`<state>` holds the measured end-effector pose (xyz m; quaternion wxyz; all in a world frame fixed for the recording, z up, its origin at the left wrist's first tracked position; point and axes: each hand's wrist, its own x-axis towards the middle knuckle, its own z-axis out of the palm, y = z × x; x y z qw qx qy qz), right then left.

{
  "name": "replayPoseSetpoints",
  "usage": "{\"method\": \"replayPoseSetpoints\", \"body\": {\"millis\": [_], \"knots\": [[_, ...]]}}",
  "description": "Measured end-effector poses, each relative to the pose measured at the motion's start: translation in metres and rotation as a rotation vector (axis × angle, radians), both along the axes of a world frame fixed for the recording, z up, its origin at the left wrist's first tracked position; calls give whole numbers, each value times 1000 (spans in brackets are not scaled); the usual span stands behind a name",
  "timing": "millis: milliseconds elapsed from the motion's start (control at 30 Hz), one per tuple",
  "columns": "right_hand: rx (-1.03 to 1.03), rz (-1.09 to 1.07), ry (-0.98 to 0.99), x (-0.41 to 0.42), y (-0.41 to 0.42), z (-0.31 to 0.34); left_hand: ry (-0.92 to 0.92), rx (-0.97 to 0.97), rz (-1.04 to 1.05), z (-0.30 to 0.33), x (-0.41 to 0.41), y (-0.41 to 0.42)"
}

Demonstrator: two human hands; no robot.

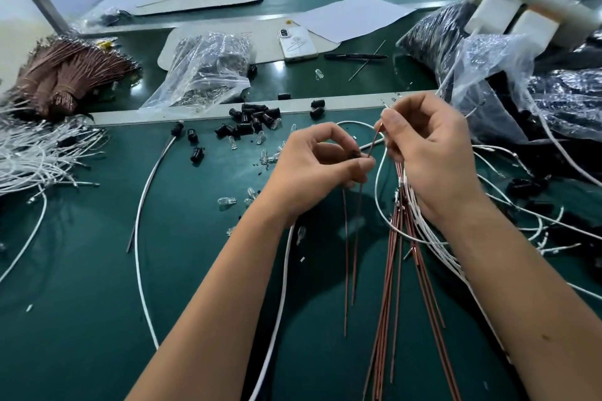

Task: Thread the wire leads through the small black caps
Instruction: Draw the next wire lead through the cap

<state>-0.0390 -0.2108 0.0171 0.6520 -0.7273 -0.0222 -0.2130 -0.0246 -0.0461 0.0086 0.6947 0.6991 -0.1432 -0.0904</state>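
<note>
Two bare hands work over a green bench mat [97, 303]. Left hand [312, 169]: thumb and fingers curled, pinching a small black cap [355, 155] at the fingertips. Right hand [433, 153]: thumb and forefinger pinch a brown wire lead [374, 143] near its upper end; the lead slants down to the cap, its tip at or in the cap's opening, cannot tell which. The other right fingers are curled round a bundle of brown and white wires [395, 257] that fans down toward the near edge. Two thin brown leads [346, 254] hang below the left hand.

A loose heap of black caps [254, 119] lies on the mat behind the hands, beside a pale strip [195, 112] crossing the bench. Clear small bulbs [226, 201] are scattered near the left wrist. Far left: brown wire bundles [68, 75] above a pile of white wires [32, 153]. Behind the heap: a clear plastic bag [205, 72], a white phone [298, 42], a black pen [355, 56].
</note>
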Motion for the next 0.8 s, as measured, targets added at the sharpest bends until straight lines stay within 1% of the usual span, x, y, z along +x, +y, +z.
{"method": "replayPoseSetpoints", "body": {"millis": [33,67,167,200,233,300,333,367,433,500,600,633,700,733,767,800], "knots": [[86,39,7,-1,1,1,-4,0,-14,0,-2,-3],[109,48,11,-1,2,1,-9,-3,-16,0,-2,-5],[83,-25,31,0,2,-2,-4,-19,35,1,-2,-6],[-11,-102,60,2,-1,-4,5,-23,70,1,-2,-6],[-186,-181,95,4,-4,-7,15,-27,110,1,-1,-5],[-635,-276,218,5,-7,-14,36,-37,194,0,1,-2],[-810,-278,282,3,-4,-15,42,-44,232,-1,2,-1],[-921,-264,325,1,-1,-16,47,-52,262,-1,2,0],[-1011,-247,348,-1,6,-17,57,-66,299,0,3,1],[-984,-275,311,-1,9,-18,59,-69,307,0,3,1],[-796,-311,120,0,6,-16,51,-73,305,0,4,1],[-699,-248,80,-1,5,-14,42,-76,314,0,4,1],[-489,27,115,-2,5,-10,13,-83,352,-1,4,0],[-435,163,169,-4,7,-9,-3,-90,374,-1,5,0],[-424,266,209,-5,9,-8,-16,-100,392,-1,6,1],[-425,328,226,-6,10,-9,-26,-109,400,-2,6,1]]}}
